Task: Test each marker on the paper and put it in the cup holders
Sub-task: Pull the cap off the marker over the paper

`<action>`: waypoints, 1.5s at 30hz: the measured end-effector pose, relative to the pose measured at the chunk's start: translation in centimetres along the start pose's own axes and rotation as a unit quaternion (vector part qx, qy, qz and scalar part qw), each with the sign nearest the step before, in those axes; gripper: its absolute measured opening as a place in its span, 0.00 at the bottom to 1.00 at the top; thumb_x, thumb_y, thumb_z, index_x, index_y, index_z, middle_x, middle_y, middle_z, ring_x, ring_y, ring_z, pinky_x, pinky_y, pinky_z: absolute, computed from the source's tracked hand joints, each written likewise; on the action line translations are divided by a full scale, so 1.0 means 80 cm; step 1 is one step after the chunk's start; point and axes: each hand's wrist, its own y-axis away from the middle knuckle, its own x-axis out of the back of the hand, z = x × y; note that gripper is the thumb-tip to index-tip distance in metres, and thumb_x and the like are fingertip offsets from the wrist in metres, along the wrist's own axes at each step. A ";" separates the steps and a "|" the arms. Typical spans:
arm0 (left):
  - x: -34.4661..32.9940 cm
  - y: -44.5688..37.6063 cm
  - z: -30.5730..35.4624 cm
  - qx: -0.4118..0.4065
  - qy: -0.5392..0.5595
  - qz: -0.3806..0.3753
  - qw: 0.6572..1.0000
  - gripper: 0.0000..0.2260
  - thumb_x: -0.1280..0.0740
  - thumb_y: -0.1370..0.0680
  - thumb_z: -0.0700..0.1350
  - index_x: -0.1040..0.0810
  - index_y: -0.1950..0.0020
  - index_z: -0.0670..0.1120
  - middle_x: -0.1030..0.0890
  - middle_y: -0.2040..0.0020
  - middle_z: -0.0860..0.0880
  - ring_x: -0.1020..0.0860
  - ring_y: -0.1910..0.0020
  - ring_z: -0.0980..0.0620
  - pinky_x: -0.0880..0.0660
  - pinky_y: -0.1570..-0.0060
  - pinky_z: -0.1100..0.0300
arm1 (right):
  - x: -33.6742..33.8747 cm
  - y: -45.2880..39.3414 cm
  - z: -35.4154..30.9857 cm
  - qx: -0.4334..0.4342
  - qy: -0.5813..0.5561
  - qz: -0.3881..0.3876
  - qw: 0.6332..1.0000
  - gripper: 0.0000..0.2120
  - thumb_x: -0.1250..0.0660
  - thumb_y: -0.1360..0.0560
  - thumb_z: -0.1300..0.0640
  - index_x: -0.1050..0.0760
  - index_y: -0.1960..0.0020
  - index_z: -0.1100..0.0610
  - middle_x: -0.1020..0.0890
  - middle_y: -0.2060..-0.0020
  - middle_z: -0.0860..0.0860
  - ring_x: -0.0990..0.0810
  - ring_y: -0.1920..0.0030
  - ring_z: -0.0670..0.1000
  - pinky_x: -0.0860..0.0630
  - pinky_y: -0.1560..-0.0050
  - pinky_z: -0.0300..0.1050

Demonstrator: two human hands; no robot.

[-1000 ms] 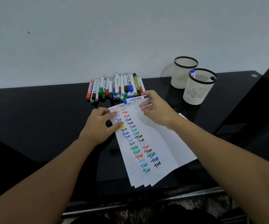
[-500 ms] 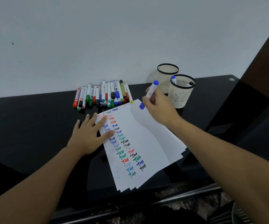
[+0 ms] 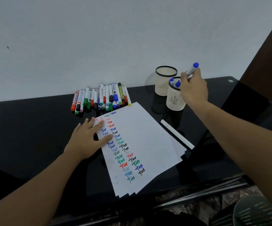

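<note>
A: Item one, the largest?
B: Black desk (image 3: 34, 128), set against a pale wall; it carries everything listed below.

A: Next?
B: Stack of paper (image 3: 148, 144), fanned, with coloured "Test" marks in columns down its left part. The left hand (image 3: 86, 141) lies flat on it with straight fingers, likely to stop the sheets sliding while markers are tried.

A: Holders?
B: Two pale mesh cup holders. The rear one (image 3: 164, 82) shows nothing inside; the front one (image 3: 175, 100) holds blue-capped markers, so tested pens seem to gather there.

A: Untested stock?
B: Row of markers (image 3: 101, 98) lying side by side behind the paper, within easy reach. One white stick (image 3: 177, 136) lies right of the paper; what it is I cannot tell.

A: Smallest, the piece in hand?
B: Blue marker (image 3: 192, 69), capped end up, pinched by the right hand (image 3: 194, 88) above the front holder, tilted for dropping in.
</note>
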 end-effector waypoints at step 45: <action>0.009 0.003 0.005 0.001 0.001 0.000 1.000 0.41 0.48 0.27 0.78 0.43 0.19 0.60 0.49 0.17 0.52 0.54 0.18 0.51 0.59 0.21 0.48 | -0.188 0.074 -0.021 0.266 0.254 -0.194 0.909 0.09 0.35 0.18 0.46 0.27 0.39 0.46 0.24 0.46 0.51 0.26 0.48 0.51 0.27 0.48 0.48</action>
